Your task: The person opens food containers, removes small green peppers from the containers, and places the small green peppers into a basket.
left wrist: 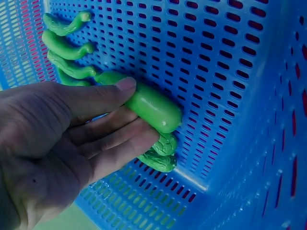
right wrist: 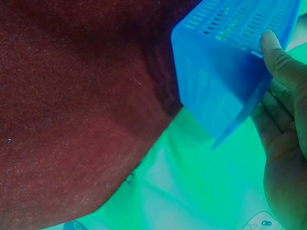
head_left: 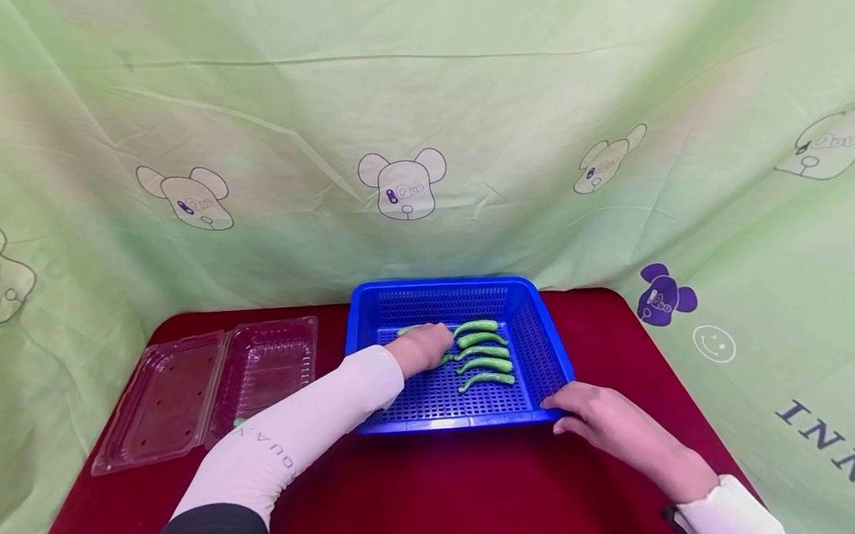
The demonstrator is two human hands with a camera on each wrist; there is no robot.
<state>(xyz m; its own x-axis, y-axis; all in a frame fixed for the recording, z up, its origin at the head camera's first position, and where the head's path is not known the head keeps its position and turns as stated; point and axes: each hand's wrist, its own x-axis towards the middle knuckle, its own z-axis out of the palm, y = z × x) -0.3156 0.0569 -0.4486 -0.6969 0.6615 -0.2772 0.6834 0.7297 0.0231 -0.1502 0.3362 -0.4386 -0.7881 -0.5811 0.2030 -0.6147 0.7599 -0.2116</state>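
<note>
In the head view, a blue perforated plastic basket [head_left: 457,424] stands on the red cloth. My left hand [head_left: 425,347] reaches inside and pinches a green pepper [left wrist: 156,108] between thumb and fingers, low over the basket floor. Several curved green peppers [head_left: 484,364] lie in a column to the right of that hand. More peppers [left wrist: 158,162] show behind the fingers in the left wrist view, partly hidden. My right hand [head_left: 595,410] grips the basket's near right corner, its thumb and fingers on opposite sides of the rim in the right wrist view.
Left of the basket lies an opened clear plastic clamshell box [head_left: 175,400]. Something green [head_left: 239,422] shows in it, mostly covered by my left sleeve. Red cloth [head_left: 462,488] covers the table, and a green printed curtain [head_left: 294,239] hangs around its back and sides.
</note>
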